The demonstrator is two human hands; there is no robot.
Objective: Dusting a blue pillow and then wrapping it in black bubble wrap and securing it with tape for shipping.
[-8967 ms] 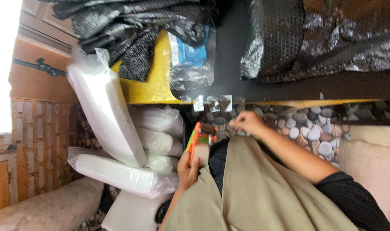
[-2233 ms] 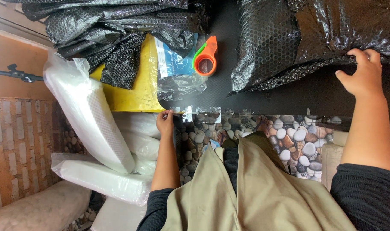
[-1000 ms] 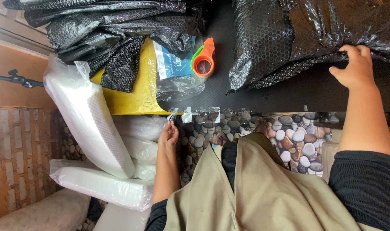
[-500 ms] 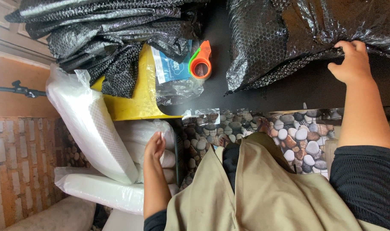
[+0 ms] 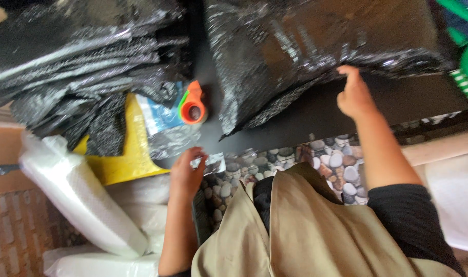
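The left hand (image 5: 187,172) has its fingers (image 5: 197,152) curled loosely, narrow but not clenched, the tips touching a small crinkled strip of clear shiny tape (image 5: 209,163) at the near edge of the dark tabletop (image 5: 306,110); whether they actually pinch it cannot be told. Just beyond those fingertips lies an orange and green plastic tape dispenser (image 5: 192,105), apart from the hand, beside a clear plastic bag with blue print (image 5: 162,120) and a flat yellow plastic sheet (image 5: 126,154).

The right hand (image 5: 353,92) reaches well away from the left, fingers (image 5: 347,72) bent and part open, the tips pressing the lower edge of a large black bubble-wrap bundle (image 5: 295,46) that rests on the tabletop. No closed grasp shows there.

Past the left fingers to the far side sits a heap of folded black bubble-wrap sheets (image 5: 75,61). Below that hand stand white foam-wrap rolls in clear plastic (image 5: 77,197) against a red brick wall (image 5: 13,241). Under the table edge runs a pebble-pattern panel (image 5: 326,159), and the person's beige vest (image 5: 316,231) fills the near foreground
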